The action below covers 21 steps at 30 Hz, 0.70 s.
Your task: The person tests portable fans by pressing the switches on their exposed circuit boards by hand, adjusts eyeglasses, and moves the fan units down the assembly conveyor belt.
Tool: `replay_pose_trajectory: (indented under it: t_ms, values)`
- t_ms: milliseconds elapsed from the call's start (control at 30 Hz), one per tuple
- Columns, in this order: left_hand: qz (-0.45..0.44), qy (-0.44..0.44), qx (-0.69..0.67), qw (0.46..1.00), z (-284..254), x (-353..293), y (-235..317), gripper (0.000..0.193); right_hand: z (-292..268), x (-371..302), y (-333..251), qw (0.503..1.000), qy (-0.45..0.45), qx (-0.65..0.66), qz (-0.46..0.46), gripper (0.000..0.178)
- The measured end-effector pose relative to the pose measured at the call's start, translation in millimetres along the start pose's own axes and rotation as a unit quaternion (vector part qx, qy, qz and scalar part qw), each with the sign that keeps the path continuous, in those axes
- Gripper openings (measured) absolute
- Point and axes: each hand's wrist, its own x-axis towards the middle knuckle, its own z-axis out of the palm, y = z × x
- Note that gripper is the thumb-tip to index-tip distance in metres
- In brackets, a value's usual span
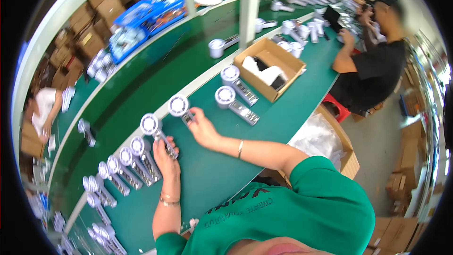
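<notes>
My left hand (166, 161) is closed round the handle of a white handheld fan (150, 124), its round head pointing away from me. In my right hand (205, 131), the fingers grip the handle of a second handheld fan (179, 106). Silvery inner parts show along both handles. To the left of my left hand, several similar fans (127, 157) lie in a slanting row on the green worktable (207, 172). Two more fans, an upper one (230, 73) and a lower one (225, 96), lie to the right of my right hand.
An open cardboard box (269, 95) with white and black items stands on the table. Beyond a pale rail runs a green belt (141, 99) carrying some fans. Blue crates (148, 16) sit across it. A co-worker (377, 61) sits at the right; another person (47, 108) is far left.
</notes>
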Motion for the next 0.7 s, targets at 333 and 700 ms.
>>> replay_pose_trajectory:
  t_ms: [333, 700]
  values:
    - [-0.006, -0.004, 0.03, 1.0, 21.0, -5.9, 6.2, 0.019, -18.4, -3.1, -9.4, 0.999, -0.012, 0.043, 0.019, 0.041]
    - [-0.028, -0.006, 0.037, 0.999, 27.2, 0.9, 4.1, 0.02, -19.7, 9.2, -2.3, 0.999, -0.008, 0.049, -0.002, 0.037]
